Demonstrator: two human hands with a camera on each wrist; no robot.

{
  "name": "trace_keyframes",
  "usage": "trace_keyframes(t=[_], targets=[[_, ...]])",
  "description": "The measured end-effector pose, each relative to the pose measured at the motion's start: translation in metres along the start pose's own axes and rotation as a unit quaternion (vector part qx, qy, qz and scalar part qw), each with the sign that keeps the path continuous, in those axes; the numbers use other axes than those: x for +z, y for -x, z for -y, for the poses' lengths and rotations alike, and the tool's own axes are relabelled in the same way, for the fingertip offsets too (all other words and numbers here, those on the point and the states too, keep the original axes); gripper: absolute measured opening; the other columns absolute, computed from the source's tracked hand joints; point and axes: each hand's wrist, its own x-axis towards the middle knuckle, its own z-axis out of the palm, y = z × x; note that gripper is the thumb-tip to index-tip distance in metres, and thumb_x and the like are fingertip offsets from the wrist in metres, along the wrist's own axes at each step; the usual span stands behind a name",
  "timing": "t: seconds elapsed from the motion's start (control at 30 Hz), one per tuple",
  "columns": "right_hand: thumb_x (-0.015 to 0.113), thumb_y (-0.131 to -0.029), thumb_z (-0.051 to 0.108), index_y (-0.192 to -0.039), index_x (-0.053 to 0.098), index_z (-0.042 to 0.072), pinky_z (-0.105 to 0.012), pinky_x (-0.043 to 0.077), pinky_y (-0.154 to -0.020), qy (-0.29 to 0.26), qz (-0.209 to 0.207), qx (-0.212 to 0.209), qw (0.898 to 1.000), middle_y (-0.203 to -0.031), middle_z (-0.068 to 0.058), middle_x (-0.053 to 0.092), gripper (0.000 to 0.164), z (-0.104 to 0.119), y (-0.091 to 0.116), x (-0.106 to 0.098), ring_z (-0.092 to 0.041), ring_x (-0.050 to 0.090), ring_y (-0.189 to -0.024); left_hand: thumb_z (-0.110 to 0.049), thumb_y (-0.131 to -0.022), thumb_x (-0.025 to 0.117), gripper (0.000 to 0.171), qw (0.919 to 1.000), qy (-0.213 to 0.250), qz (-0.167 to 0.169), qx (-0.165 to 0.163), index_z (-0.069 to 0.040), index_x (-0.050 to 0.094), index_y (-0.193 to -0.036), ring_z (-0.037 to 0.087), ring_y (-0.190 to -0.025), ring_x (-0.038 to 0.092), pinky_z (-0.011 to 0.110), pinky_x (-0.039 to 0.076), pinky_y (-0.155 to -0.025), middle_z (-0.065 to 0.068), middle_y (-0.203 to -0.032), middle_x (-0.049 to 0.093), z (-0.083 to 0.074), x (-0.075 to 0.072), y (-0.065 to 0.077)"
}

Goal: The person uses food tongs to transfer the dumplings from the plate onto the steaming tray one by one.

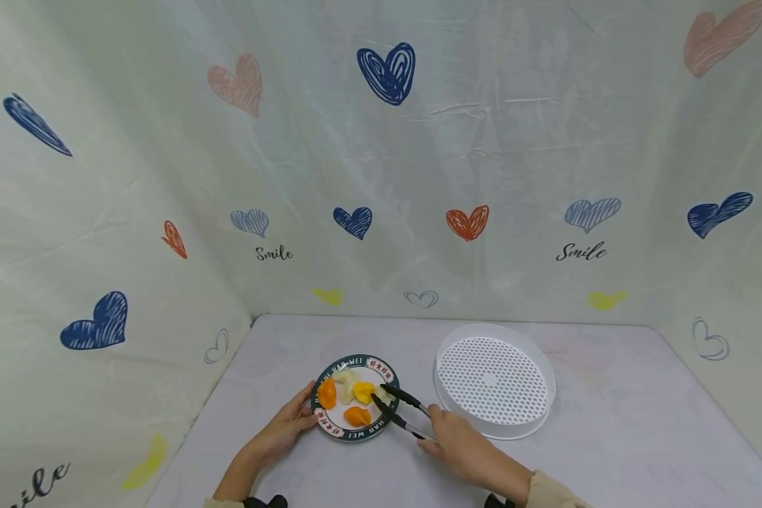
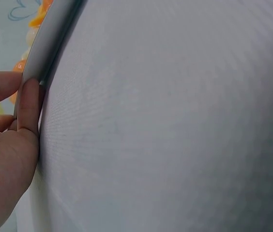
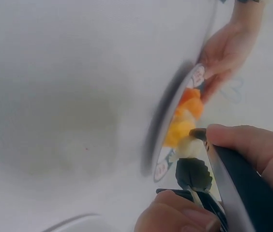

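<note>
A round plate [image 1: 333, 428] with a dark green patterned rim holds several dumplings: orange ones [image 1: 327, 394], a yellow one [image 1: 364, 391] and pale ones [image 1: 347, 390]. My left hand [image 1: 283, 428] grips the plate's left edge; in the left wrist view the fingers [image 2: 28, 104] pinch the rim. With my right hand [image 1: 460, 448] I hold black-tipped metal tongs [image 1: 413, 427]. The tongs' arms are spread, and their tips reach over the plate's right side, around a pale dumpling [image 1: 384, 395]. Whether they touch it I cannot tell.
Right of the plate lies a round white perforated tray [image 1: 492, 381] with a raised rim, close behind my right hand. Both stand on a pale table [image 1: 609, 423]. A light curtain [image 1: 406, 162] with printed hearts hangs behind the table and at its sides.
</note>
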Motion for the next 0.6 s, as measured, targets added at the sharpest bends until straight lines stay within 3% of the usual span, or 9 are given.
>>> trace_keyframes(t=[0.13, 0.4, 0.6], targets=[[0.073, -0.09, 0.022, -0.104, 0.053, -0.005, -0.027, 0.044, -0.049, 0.006, -0.02, -0.012, 1.0, -0.073, -0.006, 0.053, 0.037, 0.0, 0.001, -0.004, -0.012, 0.047, -0.061, -0.004, -0.097, 0.058, 0.077, 1.0, 0.002, 0.002, -0.001, 0.003, 0.012, -0.157, 0.027, -0.105, 0.046, 0.024, 0.044, -0.089, 0.028, -0.155, 0.024, 0.0, 0.0, 0.0], [0.072, -0.092, 0.024, -0.113, 0.053, -0.01, -0.03, 0.047, -0.05, -0.049, -0.004, 0.039, 0.998, -0.078, -0.007, 0.055, 0.044, -0.001, 0.002, -0.023, -0.016, 0.052, -0.066, -0.002, -0.096, 0.058, 0.076, 1.0, 0.001, -0.004, -0.004, 0.003, 0.013, -0.157, 0.027, -0.106, 0.045, 0.026, 0.043, -0.088, 0.026, -0.154, 0.027, -0.001, 0.0, -0.001], [0.071, -0.092, 0.025, -0.114, 0.053, -0.009, -0.036, 0.05, -0.055, -0.04, -0.04, 0.041, 0.998, -0.083, -0.012, 0.06, 0.044, -0.009, 0.006, -0.036, -0.021, 0.057, -0.073, -0.003, -0.096, 0.058, 0.076, 1.0, -0.001, -0.005, -0.005, 0.003, 0.013, -0.157, 0.027, -0.107, 0.044, 0.025, 0.043, -0.089, 0.026, -0.152, 0.03, 0.0, 0.0, -0.001]])
